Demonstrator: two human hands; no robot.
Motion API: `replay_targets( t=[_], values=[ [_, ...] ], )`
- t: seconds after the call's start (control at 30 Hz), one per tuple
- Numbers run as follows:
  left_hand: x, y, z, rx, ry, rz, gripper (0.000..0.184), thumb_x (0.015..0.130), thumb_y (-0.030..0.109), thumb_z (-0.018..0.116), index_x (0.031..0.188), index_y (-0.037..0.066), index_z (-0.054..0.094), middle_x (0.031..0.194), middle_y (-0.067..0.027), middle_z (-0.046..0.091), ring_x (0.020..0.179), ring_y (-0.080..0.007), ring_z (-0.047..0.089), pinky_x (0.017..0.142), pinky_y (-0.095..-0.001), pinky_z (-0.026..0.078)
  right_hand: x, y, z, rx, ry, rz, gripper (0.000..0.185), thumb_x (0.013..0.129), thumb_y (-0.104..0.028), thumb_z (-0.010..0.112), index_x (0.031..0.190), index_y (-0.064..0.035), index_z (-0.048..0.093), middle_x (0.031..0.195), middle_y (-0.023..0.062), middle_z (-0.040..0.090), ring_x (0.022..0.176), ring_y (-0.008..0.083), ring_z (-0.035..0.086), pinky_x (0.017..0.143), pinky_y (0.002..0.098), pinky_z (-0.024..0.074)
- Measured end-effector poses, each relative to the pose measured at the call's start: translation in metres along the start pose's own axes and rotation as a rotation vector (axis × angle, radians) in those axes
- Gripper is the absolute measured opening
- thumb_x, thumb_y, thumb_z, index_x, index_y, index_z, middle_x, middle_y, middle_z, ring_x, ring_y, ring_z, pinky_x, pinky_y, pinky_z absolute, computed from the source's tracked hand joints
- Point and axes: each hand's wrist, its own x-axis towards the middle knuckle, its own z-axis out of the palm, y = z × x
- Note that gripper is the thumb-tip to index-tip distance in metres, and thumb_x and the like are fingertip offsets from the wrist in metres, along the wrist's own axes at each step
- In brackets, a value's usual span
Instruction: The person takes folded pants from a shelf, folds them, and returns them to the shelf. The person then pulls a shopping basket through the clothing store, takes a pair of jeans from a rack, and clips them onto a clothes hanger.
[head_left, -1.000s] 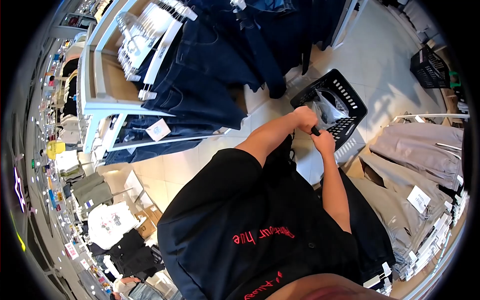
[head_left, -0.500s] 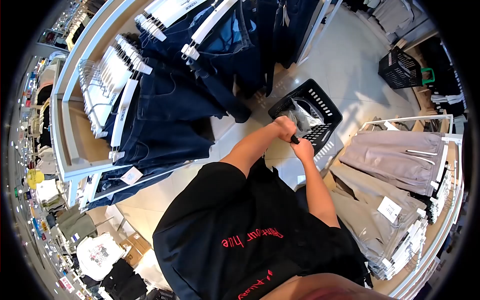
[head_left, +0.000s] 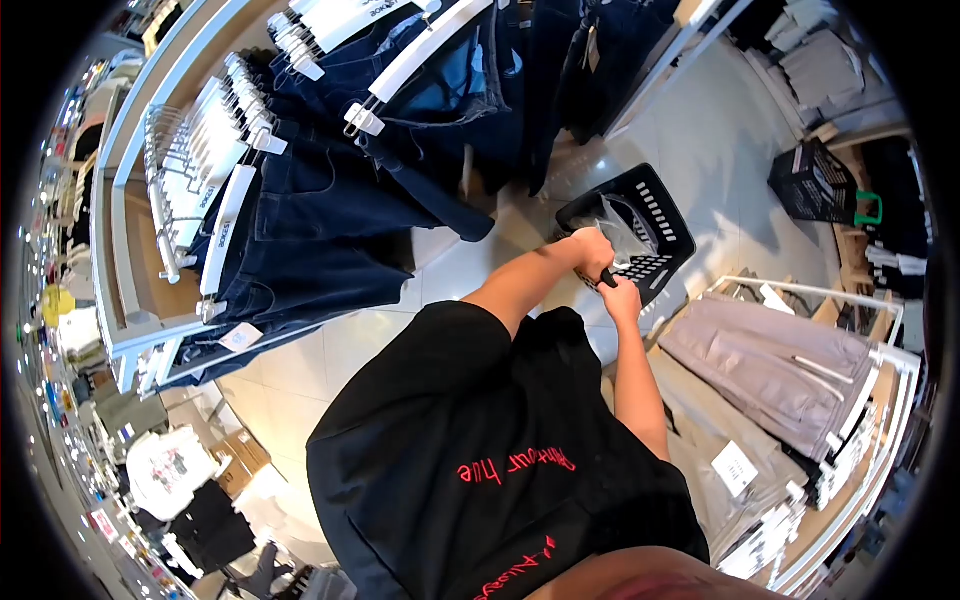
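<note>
My left hand (head_left: 594, 252) and right hand (head_left: 623, 298) gripped the handle (head_left: 607, 279), seemingly steadying the basket (head_left: 681, 222) ahead.

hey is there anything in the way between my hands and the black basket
Nothing visible: your left hand and right hand are both already closed on the dark handle, with the black basket just beyond them.

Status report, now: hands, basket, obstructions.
Left hand and right hand closed on black handle. Black basket ahead, clear plastic packaging inside. Dark jeans racked left, mauve-grey trousers right.
</note>
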Motion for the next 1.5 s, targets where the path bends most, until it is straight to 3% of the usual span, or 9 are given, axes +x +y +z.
replay_targets(
  t=[0.33,0.43,0.57,0.7,0.93,1.07,1.13,1.23,1.5],
  values=[
    [0.058,0.007,-0.017,0.129,-0.051,-0.124,0.029,0.073,0.038,0.077,0.096,0.021,0.08,0.101,-0.0051,0.077,0.12,-0.0302,0.068,0.098,-0.0553,0.049,0.059,0.018,-0.045,-0.051,-0.124,0.031,0.036,0.078,-0.041,0.074,0.096,-0.0107,0.079,0.097,0.0212,0.077,0.095,0.0448,0.072,0.083,0.0531,0.0555],
    [0.054,0.01,0.0,0.002,0.437,-0.232,0.081,0.064,0.026,0.09,0.14,0.023,0.061,0.152,-0.011,0.051,0.152,-0.0345,0.036,0.121,-0.0548,0.033,0.075,0.025,-0.051,-0.031,-0.125,0.009,0.035,0.078,-0.038,0.073,0.097,-0.0092,0.079,0.095,0.0199,0.077,0.094,0.0435,0.073,0.084,0.0515,0.0556],
    [-0.007,0.035,0.014,-0.322,0.643,-0.587,0.102,0.068,0.019,0.089,0.16,0.017,0.042,0.164,-0.0252,0.037,0.156,-0.0454,0.029,0.127,-0.056,0.028,0.096,0.045,-0.05,0.146,-0.172,-0.091,0.03,0.082,-0.031,0.075,0.085,-0.001,0.073,0.068,0.0108,0.068,0.064,0.0232,0.065,0.068,0.0407,0.0507],
    [-0.087,0.023,0.119,-0.472,1.004,-0.77,0.091,0.077,0.018,0.081,0.158,0.008,0.042,0.153,-0.0285,0.049,0.141,-0.0457,0.049,0.119,-0.0496,0.042,0.105,0.046,-0.064,0.18,-0.196,-0.195,0.035,0.085,-0.036,0.075,0.093,-0.0017,0.076,0.08,0.0182,0.074,0.077,0.0365,0.071,0.075,0.0457,0.0525],
    [-0.194,0.013,0.07,-0.879,1.527,-1.233,0.058,0.087,0.011,0.079,0.139,0.003,0.056,0.123,-0.0167,0.069,0.115,-0.0277,0.067,0.1,-0.0397,0.055,0.114,0.048,-0.067,0.238,0.004,-0.456,0.031,0.091,-0.031,0.07,0.097,-0.0005,0.071,0.073,0.0152,0.071,0.067,0.0319,0.068,0.066,0.0438,0.0507],
    [-0.227,-0.015,0.017,-0.863,1.829,-1.177,0.061,0.092,0.008,0.077,0.146,0.005,0.049,0.137,-0.0149,0.06,0.129,-0.0249,0.06,0.107,-0.0374,0.051,0.148,0.063,-0.066,0.291,-0.527,-0.11,0.031,0.086,-0.027,0.076,0.103,-0.0025,0.069,0.072,0.0083,0.069,0.061,0.0213,0.065,0.061,0.0376,0.0515],
    [-0.238,-0.015,-0.027,-0.587,1.815,-1.199,0.074,0.092,0.016,0.081,0.154,0.006,0.041,0.147,-0.0165,0.051,0.139,-0.0289,0.051,0.112,-0.0412,0.047,0.16,0.06,-0.07,-0.058,-0.367,-0.3,0.051,0.08,-0.022,0.081,0.125,-0.0047,0.065,0.096,0.015,0.072,0.089,0.0279,0.071,0.088,0.0406,0.0555],
    [-0.263,-0.021,-0.084,-0.267,1.786,-1.199,0.087,0.089,0.027,0.084,0.158,0.005,0.036,0.154,-0.0179,0.04,0.146,-0.033,0.042,0.12,-0.0447,0.036,0.17,0.025,-0.093,-0.052,-0.306,-0.368,0.069,0.079,-0.023,0.083,0.139,-0.0032,0.054,0.115,0.0158,0.066,0.1,0.0291,0.069,0.092,0.041,0.0557],
    [-0.29,-0.027,-0.16,0.096,1.816,-1.17,0.058,0.09,0.034,0.084,0.135,0.005,0.062,0.168,-0.0229,0.024,0.155,-0.0408,0.029,0.124,-0.0473,0.03,0.147,-0.194,-0.134,0.22,-0.321,-0.726,0.037,0.093,-0.016,0.077,0.126,-0.0027,0.068,0.108,0.0122,0.076,0.099,0.0199,0.073,0.091,0.0333,0.0568]
  ],
)
